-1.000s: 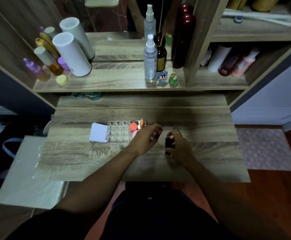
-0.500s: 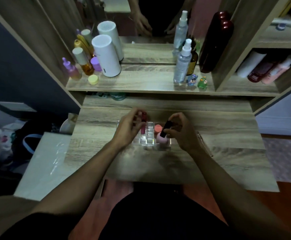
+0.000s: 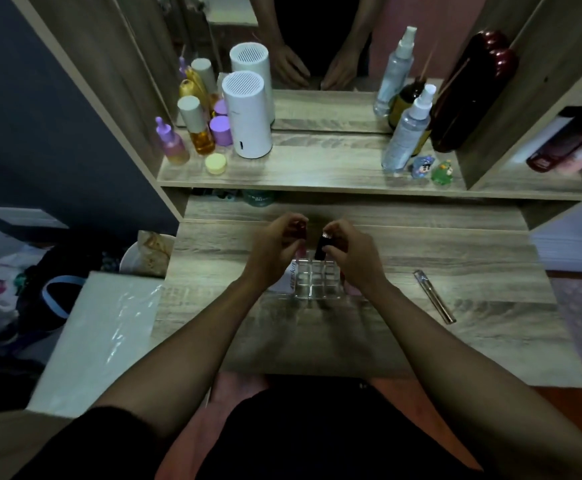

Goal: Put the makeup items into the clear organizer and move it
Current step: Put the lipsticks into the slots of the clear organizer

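Head view: both hands up over the clear organizer, which sits on the wooden desk about mid-width, just near of the hands. Left hand pinches a dark red tube by its top; the tube's pinkish lower end hangs over the organizer's far-left corner. Right hand grips a black tube with a silver cap, tilted, its lower end right above the far row of compartments. Can't tell if either tube touches the organizer yet. Near-row compartments look empty. White item with lettering sits at the organizer's left side, partly hidden by the left wrist. Something pink at the right side is mostly hidden under the right wrist. Slim clear pen-like tube lies flat on the desk, well right of the organizer, apart from both hands. Far shelf: white cylinder on the left, spray bottle on the right.
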